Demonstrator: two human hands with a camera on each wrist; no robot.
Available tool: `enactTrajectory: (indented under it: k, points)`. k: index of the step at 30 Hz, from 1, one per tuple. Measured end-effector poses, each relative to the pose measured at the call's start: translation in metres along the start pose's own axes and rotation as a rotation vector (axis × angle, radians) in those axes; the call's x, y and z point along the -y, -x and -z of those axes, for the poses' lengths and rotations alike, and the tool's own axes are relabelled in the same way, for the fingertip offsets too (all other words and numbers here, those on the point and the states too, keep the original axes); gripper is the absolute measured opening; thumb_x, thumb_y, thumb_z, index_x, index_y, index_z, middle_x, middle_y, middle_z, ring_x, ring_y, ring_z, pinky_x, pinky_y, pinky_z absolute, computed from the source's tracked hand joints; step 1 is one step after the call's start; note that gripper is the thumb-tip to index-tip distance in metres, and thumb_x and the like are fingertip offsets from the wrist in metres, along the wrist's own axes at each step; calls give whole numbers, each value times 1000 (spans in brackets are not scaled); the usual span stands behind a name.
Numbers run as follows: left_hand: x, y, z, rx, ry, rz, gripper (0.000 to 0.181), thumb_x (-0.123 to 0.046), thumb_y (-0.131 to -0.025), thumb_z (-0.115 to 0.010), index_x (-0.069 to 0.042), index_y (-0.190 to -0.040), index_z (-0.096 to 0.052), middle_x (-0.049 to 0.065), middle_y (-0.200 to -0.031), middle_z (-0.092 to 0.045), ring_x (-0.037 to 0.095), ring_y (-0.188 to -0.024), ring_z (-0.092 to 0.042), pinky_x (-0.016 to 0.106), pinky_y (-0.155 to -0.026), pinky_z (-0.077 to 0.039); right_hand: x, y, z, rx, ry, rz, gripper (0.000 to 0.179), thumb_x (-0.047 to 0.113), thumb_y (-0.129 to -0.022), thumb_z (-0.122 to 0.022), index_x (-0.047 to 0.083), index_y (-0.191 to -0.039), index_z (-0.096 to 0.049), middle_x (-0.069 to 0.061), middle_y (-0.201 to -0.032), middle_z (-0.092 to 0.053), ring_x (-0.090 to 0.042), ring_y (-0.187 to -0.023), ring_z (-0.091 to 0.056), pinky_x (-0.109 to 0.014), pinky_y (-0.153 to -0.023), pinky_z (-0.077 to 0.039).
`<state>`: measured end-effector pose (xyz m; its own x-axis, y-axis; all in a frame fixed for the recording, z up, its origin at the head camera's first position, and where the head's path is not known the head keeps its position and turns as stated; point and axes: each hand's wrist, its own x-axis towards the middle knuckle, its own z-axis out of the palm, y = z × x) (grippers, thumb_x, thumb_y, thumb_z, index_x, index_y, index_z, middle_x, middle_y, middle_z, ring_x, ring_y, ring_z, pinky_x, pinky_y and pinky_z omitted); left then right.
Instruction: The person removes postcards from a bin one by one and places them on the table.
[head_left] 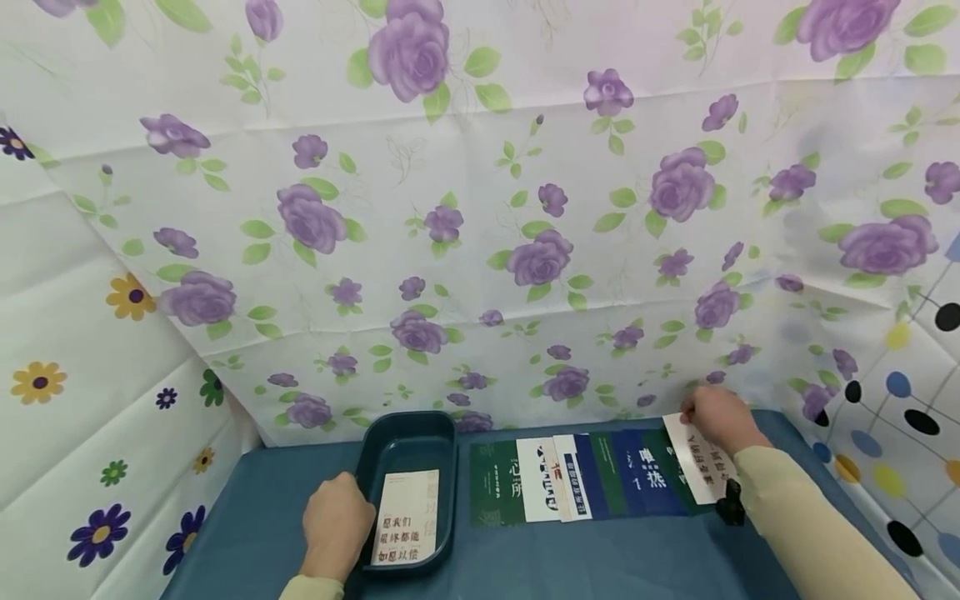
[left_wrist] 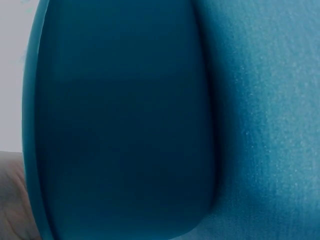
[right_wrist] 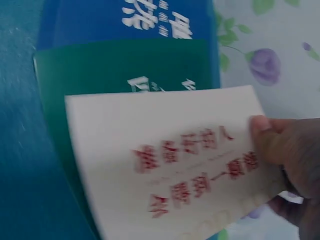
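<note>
At the table's right end, my right hand [head_left: 720,421] pinches a white card [right_wrist: 165,150] printed with red characters. It is tilted over the end of a row of overlapping cards [head_left: 566,479], partly covering a green card [right_wrist: 125,65]. On the left, my left hand [head_left: 337,521] grips the left rim of a dark teal tray [head_left: 450,500]. A cream card [head_left: 407,517] with dark red characters lies inside, towards the near end. The tray's outer wall [left_wrist: 125,120] fills much of the left wrist view, hiding most of that hand.
A blue cloth [head_left: 600,558] covers the table. Behind it rises a white sheet [head_left: 480,208] with purple roses, and other patterned sheets stand at both sides. The row of cards runs from the tray's right side towards my right hand.
</note>
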<state>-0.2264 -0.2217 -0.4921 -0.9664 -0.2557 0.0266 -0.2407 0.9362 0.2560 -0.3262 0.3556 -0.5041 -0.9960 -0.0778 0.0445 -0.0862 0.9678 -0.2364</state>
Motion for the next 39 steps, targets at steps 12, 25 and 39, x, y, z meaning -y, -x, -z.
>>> enactTrajectory:
  k: [12, 25, 39]
  points:
    - [-1, 0, -2, -16, 11, 5, 13, -8, -73, -68, 2, -79, -64, 18, -69, -64, 32, -59, -62, 46, -47, -45, -5, 7, -20, -73, -10, -64, 16, 8, -89, -58, 13, -83, -73, -8, -81, -68, -17, -62, -54, -36, -55, -40]
    - [0, 1, -2, 1, 20, 15, 11, -8, -73, -67, 1, -77, -63, 17, -67, -63, 32, -57, -61, 46, -46, -44, -14, 7, -41, -51, -122, -62, 17, 6, -88, -58, 14, -88, -74, -8, -91, -70, -18, -72, -59, -36, -59, -45]
    - [1, -1, -3, -15, 20, 9, 9, -7, -73, -67, 0, -76, -64, 17, -67, -63, 32, -57, -61, 47, -47, -44, -10, 9, -51, -83, -140, -37, 18, 4, -87, -60, 15, -87, -74, -4, -84, -67, -17, -71, -60, -36, -58, -46]
